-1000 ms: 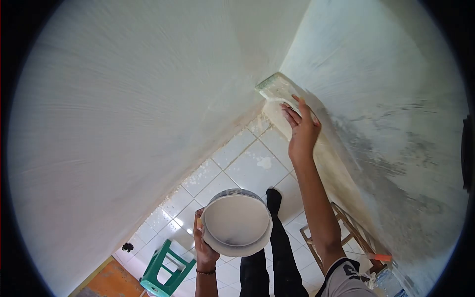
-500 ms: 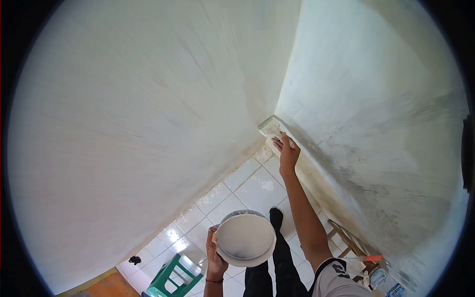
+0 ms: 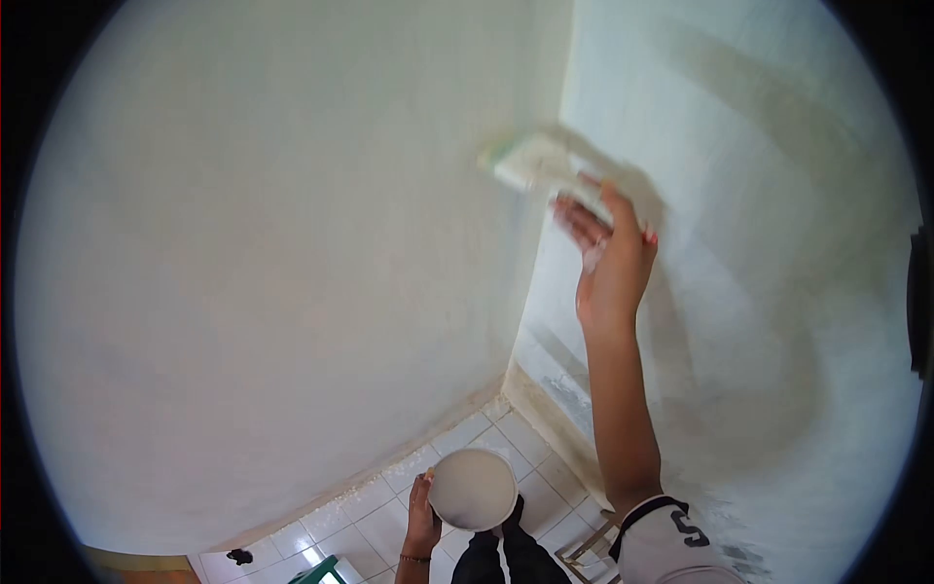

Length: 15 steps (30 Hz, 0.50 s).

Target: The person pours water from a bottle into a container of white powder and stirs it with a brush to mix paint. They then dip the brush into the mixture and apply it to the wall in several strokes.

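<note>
My right hand (image 3: 613, 248) is raised at the wall corner, its fingers closed around the handle of a wide paintbrush (image 3: 533, 162). The brush is blurred by motion, pale with a greenish bristle edge, and overlaps the left-hand wall (image 3: 292, 243) beside the corner line. Low in the view, my left hand (image 3: 422, 516) grips the side of a round tub (image 3: 474, 490) filled with whitish liquid, probably paint. The tub is held upright in front of my legs, above the floor.
A second wall (image 3: 739, 292) with dark stains near its base rises on the right. White floor tiles (image 3: 365, 540) carry pale splashes. A green plastic stool (image 3: 326, 572) and a wooden frame (image 3: 592, 550) stand low in view, and a small black object (image 3: 239, 557) lies at left.
My right hand has lifted the paintbrush from low in the corner to higher up the wall. The view has tilted upward, and the tub in my left hand appears smaller and lower.
</note>
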Available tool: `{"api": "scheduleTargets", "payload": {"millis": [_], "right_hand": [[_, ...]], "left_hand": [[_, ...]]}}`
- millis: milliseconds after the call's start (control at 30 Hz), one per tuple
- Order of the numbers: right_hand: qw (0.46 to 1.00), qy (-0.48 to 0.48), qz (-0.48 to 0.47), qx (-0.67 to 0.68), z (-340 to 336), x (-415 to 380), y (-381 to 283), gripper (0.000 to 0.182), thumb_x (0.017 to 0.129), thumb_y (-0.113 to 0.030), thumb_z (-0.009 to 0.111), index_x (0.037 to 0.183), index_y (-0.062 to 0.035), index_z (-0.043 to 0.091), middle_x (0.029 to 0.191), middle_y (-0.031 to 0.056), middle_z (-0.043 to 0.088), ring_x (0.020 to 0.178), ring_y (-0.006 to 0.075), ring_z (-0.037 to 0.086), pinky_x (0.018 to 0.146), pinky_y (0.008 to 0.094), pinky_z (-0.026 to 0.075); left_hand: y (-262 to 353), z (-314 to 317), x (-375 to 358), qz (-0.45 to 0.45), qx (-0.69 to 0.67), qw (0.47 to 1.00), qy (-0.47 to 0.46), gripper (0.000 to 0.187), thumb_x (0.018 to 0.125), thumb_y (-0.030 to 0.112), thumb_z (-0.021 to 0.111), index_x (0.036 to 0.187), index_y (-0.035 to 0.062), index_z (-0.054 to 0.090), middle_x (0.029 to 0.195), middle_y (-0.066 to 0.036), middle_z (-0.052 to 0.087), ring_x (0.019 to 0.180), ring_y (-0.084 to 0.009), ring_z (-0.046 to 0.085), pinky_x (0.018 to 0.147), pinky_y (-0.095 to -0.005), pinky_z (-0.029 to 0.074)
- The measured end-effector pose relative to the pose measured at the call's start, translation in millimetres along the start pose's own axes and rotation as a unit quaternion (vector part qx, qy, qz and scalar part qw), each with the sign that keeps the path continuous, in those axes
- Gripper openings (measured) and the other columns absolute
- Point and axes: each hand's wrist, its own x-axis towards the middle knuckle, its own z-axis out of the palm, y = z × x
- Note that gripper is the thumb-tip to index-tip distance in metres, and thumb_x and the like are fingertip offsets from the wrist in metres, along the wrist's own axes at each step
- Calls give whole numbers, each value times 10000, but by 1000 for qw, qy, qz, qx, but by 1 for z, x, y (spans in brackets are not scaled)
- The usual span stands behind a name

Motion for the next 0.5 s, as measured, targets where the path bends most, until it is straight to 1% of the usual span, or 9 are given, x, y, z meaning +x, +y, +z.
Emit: {"api": "scheduleTargets", "payload": {"millis": [67,100,133,200,267,333,400,467,500], "right_hand": [[997,-24,-63,31,11,-4,-26,433,994,-264,635,1204,113,616,1148,168,683,955,276,715,938,389,559],[994,-38,-95,47,13,-8,-31,462,997,-281,635,1232,117,606,1174,167,677,999,282,710,976,390,545],[995,-35,-78,60,6,-19,-30,483,1001,-292,633,1253,118,595,1190,166,671,1022,293,705,996,393,535],[996,-22,-37,81,-27,-38,2,524,1008,-313,628,1296,122,572,1222,165,660,1069,314,694,1038,398,514],[996,-14,22,86,-73,-71,26,541,978,-274,682,1334,105,531,1336,205,581,1145,333,654,1065,410,508],[995,30,57,73,-136,-125,38,522,974,-218,678,1350,105,518,1274,215,616,1118,335,666,1030,425,544],[991,69,113,30,-196,-157,75,422,962,-166,676,1260,112,571,1146,210,675,980,318,717,918,411,611],[980,103,162,-49,-240,-187,116,329,952,-156,678,1154,100,633,995,179,697,827,276,725,831,371,626],[972,115,184,-93,-243,-195,128,289,948,-152,679,1101,93,664,920,164,709,750,255,729,788,351,634]], "left_hand": [[2,5,-17,11,-4,1000,-12,305,1076,346,506,1167,60,561,1083,-27,602,1042,-122,580,924,-304,477],[0,2,-22,19,0,1000,-12,327,1073,349,513,1209,54,559,1115,-33,611,1074,-125,585,942,-308,476],[2,6,-37,29,-2,999,-18,339,1071,351,516,1227,53,557,1131,-35,612,1088,-127,585,951,-309,475],[13,14,-58,40,-4,999,-23,364,1068,356,522,1261,49,553,1162,-38,614,1116,-131,584,969,-312,471],[11,16,-74,76,7,997,-27,384,1062,358,532,1286,47,548,1186,-41,614,1140,-135,580,979,-317,472],[-7,18,-101,118,10,992,-43,381,1057,357,540,1282,50,551,1185,-39,612,1137,-133,576,975,-316,472],[-13,24,-124,134,3,990,-53,354,1052,354,549,1247,59,562,1159,-31,605,1109,-126,574,958,-308,473],[-26,20,-140,149,19,987,-49,322,1047,351,553,1200,68,566,1123,-24,592,1068,-116,567,923,-294,474],[-21,19,-139,159,22,986,-48,307,1044,349,555,1177,72,568,1106,-21,585,1048,-112,563,905,-287,474]]}}
